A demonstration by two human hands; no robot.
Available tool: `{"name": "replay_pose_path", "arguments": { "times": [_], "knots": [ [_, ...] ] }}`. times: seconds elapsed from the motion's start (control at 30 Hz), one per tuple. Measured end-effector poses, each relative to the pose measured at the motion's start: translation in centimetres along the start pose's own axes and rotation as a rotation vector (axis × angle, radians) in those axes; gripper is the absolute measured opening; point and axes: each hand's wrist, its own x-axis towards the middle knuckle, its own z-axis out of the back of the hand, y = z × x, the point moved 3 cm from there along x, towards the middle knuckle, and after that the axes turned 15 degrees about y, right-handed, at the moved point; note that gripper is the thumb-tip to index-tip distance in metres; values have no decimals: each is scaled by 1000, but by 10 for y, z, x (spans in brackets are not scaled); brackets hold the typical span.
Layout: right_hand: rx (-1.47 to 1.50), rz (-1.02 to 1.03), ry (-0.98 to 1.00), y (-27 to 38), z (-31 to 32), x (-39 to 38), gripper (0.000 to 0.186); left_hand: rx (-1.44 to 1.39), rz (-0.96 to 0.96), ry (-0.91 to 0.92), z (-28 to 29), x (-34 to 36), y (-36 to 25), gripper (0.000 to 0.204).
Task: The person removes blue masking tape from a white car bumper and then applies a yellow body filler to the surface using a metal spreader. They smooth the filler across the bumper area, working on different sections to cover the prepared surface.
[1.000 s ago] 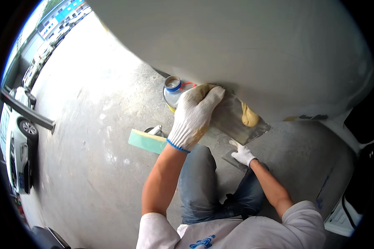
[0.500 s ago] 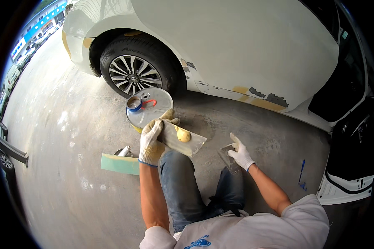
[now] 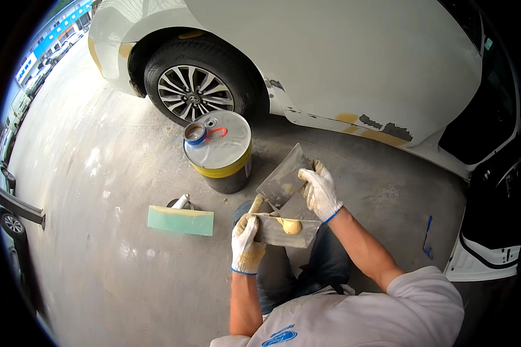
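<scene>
Clock directions ran from the lower plate.

Left grip (image 3: 246,243), white knitted glove, blue cuff, yellowish stains: clasped on the left end of the lower plate (image 3: 272,236), a thin, flat oblong with a dull, smeared face. It was apparently held by one end to leave the face free.

Yellow paste (image 3: 292,226), one smooth, rounded, soft-looking lump: on the lower plate, right of its middle. The broad face seemed to serve as its rest.

Right grip (image 3: 319,191), matching glove: clasped on the right side of the upper plate (image 3: 285,176), thin, greyish, streaked, tilted, at 12 o'clock. Its free edge pointed away from the fingers, presumably to keep them clear; whether the plates touched could not be told.

Drum (image 3: 231,181), dark, with a yellow band and metal lid: on the floor (image 3: 116,277) at 11 o'clock, carrying a blue-rimmed tub (image 3: 195,133) and red handle (image 3: 217,132). Its flat lid probably doubled as a stand.

Board (image 3: 179,223), pale green, oblong, yellowish along its upper edge: at 9 o'clock.

Car (image 3: 359,69), glossy white, with yellow and dark grey patches low on its side: from 11 to 2 o'clock.
</scene>
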Motion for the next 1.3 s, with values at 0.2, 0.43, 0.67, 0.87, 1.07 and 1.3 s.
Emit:
{"name": "replay_pose_path", "arguments": {
  "times": [0.2, 0.43, 0.67, 0.87, 1.07, 1.3],
  "knots": [
    [101, -160, 331, -41, -43, 22, 29, -45, -145, -144, 25, -8, -21, 27],
    [-164, -415, 292, -98, -10, 149, 56, -86, -320, -313, 75, -25, -47, 29],
    [-151, -792, 136, -152, 19, 256, 36, -40, -321, -503, 77, -52, -78, 27],
    [-129, -808, 43, -158, 28, 265, 30, -123, -288, -635, 23, -92, -127, 22],
    [-152, -978, -122, -114, 65, 205, 25, -286, -115, -787, -38, -99, -187, 25],
    [-458, -1048, -98, -7, 23, 131, 19, -382, -170, -884, -86, -101, -230, 30]
  ]
}}
